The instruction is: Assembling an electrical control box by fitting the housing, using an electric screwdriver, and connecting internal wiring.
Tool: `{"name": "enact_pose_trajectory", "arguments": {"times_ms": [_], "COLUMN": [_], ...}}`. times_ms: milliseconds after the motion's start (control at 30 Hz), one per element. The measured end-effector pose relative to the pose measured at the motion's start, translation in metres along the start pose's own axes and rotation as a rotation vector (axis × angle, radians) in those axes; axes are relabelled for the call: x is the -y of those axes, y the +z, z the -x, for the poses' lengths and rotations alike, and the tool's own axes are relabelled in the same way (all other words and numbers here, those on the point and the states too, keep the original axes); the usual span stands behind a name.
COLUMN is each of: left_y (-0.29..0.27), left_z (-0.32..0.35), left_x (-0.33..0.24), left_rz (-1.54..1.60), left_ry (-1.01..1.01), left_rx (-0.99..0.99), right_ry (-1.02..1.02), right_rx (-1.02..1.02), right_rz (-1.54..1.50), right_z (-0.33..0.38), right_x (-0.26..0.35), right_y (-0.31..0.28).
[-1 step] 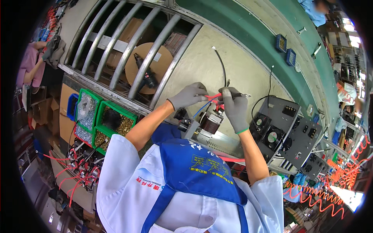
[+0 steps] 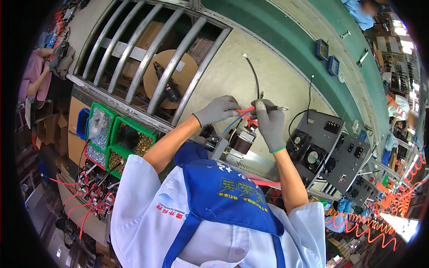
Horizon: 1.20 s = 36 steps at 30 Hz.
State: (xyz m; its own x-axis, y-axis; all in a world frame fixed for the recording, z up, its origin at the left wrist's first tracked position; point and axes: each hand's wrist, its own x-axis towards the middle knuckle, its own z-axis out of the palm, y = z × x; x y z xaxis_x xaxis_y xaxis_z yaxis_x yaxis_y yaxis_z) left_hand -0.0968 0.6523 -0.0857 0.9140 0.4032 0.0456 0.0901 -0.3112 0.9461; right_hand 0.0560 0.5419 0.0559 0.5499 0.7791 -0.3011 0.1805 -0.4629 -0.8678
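Both of my hands wear grey gloves and work over a metal chassis with a transformer [image 2: 241,141] on it. My left hand [image 2: 218,110] is closed, its fingertips pinching a red wire [image 2: 245,110]. My right hand [image 2: 270,123] is closed around the other end of the red wire and a dark cable whose ring terminal [image 2: 285,108] sticks out on the right. From behind the right hand's fingers a black cable [image 2: 254,71] runs up the bench, with a white tip. A blue wire [image 2: 232,125] slants down from between the hands toward the chassis's left end.
Grey panels with fans [image 2: 313,156] stand to the right. Left are green bins [image 2: 154,135] of screws and a cluster of red-wired parts [image 2: 96,194]. Metal rollers [image 2: 166,56] lie beyond, with a power driver [image 2: 166,84] beneath. Blue trays [image 2: 322,49] sit on the far green strip.
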Motion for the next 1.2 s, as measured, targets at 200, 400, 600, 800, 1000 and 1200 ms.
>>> {"name": "enact_pose_trajectory", "arguments": {"times_ms": [200,400,600,800,1000,1200], "left_y": [0.0,0.006,-0.008,-0.004,-0.011,-0.017], "left_z": [-0.005,-0.002,-0.01,-0.008,-0.009,-0.008], "left_x": [-0.02,-0.007,-0.044,-0.041,-0.046,-0.049], "left_rz": [-0.366,-0.479,-0.253,-0.163,-0.192,-0.186], "left_ry": [0.136,0.001,0.276,0.253,0.22,0.218], "left_rx": [0.12,0.16,0.03,0.064,0.126,0.195], "right_ry": [-0.054,0.078,0.036,-0.071,0.042,0.217], "right_rx": [-0.061,-0.054,0.025,0.096,0.133,0.238], "right_rz": [0.039,-0.225,-0.14,-0.073,-0.456,-0.44], "right_z": [0.012,0.041,0.039,0.049,0.068,0.065], "right_x": [-0.002,-0.014,-0.012,-0.012,0.014,0.042], "right_y": [0.008,0.016,0.009,-0.004,-0.044,-0.043]}}
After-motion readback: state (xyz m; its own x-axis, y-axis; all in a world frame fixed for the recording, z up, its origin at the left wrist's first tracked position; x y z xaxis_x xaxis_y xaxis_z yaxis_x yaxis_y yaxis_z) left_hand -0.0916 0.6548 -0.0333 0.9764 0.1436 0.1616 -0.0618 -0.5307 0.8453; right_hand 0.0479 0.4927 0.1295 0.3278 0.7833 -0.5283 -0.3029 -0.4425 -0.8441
